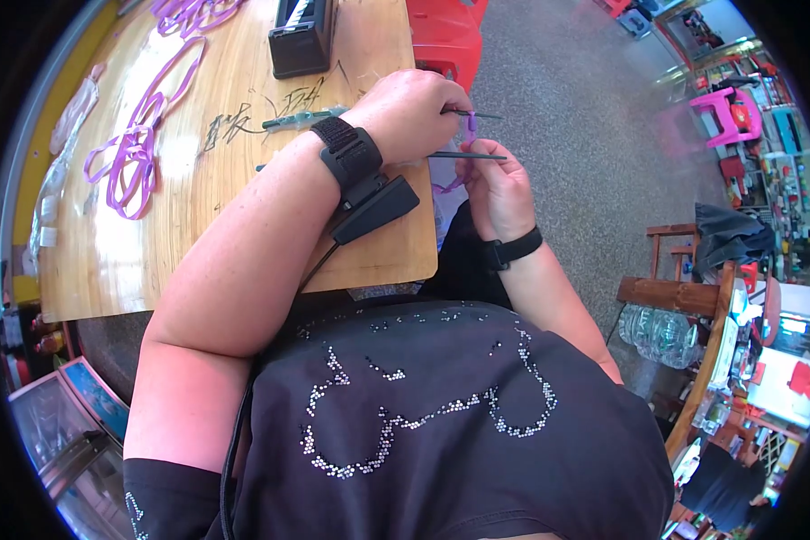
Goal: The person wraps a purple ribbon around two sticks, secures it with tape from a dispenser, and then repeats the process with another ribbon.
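My left hand (412,110) reaches over the table's right edge, its fingers curled around a thin dark rod (486,114). A narrow purple ribbon (470,129) is looped at that rod and hangs down past the edge. My right hand (501,191) is just below and to the right, thumb and fingers pinched together on the ribbon. A second thin dark rod (445,155) crosses in front of the right fingertips; its middle is hidden under my left wrist. The first rod's other end, with something greenish around it (299,119), emerges left of my left wrist.
On the wooden table (207,243) lie a loose purple ribbon bundle (135,166), a black box-shaped holder (302,38) and a black device (378,211) with a cable. Red plastic stools (445,36) stand beyond its right edge. Shelves and a pink stool (731,115) are farther right.
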{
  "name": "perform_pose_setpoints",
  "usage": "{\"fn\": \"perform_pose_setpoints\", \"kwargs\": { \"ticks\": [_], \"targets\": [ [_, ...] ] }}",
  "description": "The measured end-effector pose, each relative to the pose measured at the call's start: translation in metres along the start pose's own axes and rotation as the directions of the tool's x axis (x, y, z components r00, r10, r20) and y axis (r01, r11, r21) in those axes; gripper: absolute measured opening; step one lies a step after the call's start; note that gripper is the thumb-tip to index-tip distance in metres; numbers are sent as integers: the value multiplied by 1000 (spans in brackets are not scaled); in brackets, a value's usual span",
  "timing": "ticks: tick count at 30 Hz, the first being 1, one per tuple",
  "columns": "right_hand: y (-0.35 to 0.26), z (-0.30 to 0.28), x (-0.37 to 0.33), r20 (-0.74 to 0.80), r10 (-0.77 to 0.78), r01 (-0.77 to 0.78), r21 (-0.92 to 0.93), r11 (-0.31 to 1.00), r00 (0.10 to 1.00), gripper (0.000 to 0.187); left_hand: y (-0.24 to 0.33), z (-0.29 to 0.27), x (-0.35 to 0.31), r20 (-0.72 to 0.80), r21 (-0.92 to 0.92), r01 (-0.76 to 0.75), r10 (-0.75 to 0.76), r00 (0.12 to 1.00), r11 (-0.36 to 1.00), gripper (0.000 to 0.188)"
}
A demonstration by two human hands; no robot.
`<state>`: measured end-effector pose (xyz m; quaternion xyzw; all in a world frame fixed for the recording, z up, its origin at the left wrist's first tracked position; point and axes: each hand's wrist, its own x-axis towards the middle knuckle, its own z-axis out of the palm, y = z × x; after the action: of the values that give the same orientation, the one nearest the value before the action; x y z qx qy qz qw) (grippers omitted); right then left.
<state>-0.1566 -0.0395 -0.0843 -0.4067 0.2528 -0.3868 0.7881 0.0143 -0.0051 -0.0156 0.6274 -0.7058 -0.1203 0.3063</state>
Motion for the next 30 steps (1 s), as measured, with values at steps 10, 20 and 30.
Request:
{"fn": "perform_pose_setpoints", "kwargs": {
  "ticks": [10, 20, 30],
  "targets": [
    [-7, 7, -15, 8, 22, -21, -98, 995, 1000, 7, -2, 1, 0, 8, -17, 8, -8, 1000, 1000, 23],
    [-12, 6, -29, 83, 22, 2, -276, 961, 996, 12, -1, 1, 0, -6, 0, -5, 5, 1000, 1000, 23],
    [-11, 3, -30, 50, 13, 3, -309, 951, 999, 11, 0, 1, 0, -6, -38, 23, -24, 1000, 999, 23]
  ]
}}
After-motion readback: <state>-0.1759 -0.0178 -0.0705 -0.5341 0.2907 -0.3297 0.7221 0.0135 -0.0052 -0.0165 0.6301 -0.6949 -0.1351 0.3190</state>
